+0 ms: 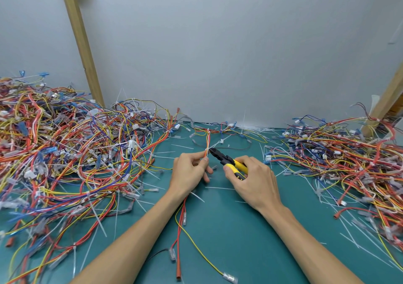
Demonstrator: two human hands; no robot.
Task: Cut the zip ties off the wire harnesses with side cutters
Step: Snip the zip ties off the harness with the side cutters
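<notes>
My left hand point(190, 170) pinches a thin wire harness point(207, 141) of red, orange and yellow wires at the middle of the green mat. Its wires run back toward the wall and trail down under my wrist to the front. My right hand point(250, 180) grips yellow-handled side cutters point(226, 160). The black jaws point left and touch a white zip tie point(209, 149) on the harness, just above my left fingertips. Whether the jaws are round the tie is too small to tell.
A big tangled pile of harnesses point(65, 148) fills the left of the green mat point(239, 240). A second pile point(349, 157) covers the right. Cut white zip ties point(357, 238) lie scattered about. Wooden posts point(80, 43) lean on the grey wall behind.
</notes>
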